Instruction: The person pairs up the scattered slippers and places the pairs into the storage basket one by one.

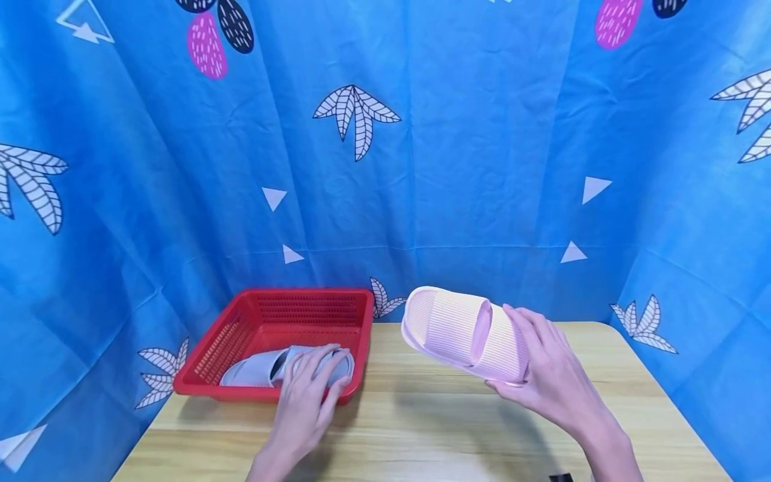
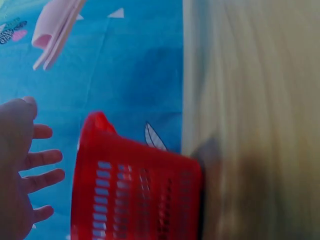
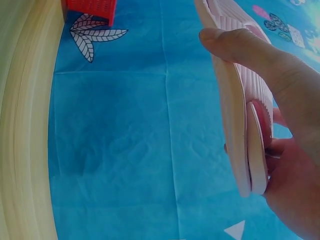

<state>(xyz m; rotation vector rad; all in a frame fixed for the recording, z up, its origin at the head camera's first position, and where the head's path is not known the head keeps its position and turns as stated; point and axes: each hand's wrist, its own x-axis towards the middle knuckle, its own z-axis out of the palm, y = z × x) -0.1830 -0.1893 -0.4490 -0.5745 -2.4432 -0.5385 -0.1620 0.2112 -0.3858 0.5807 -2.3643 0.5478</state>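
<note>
No writing showed on any thing. Taking the red basket (image 1: pixel 274 318) as landmark: it stood on the left part of the table (image 1: pixel 421 428), against the blue curtain (image 1: pixel 470 167). Inside it, along its near wall, lay a grey slipper (image 1: pixel 259 368). The left hand (image 1: pixel 307 395) reached over that near rim, fingers spread flat on the slipper's strap, not curled round it. The left wrist view showed only the basket's slotted outer wall (image 2: pixel 135 195) and open fingers (image 2: pixel 42 157), the grey slipper hidden; it was blurred. Right of the basket, above the table, the right hand (image 1: pixel 551 375) gripped a pink slipper (image 1: pixel 460 331) by its heel end, sole tilted. The right wrist view showed the thumb pressed on its ribbed sole (image 3: pixel 235 100), fingers behind.
</note>
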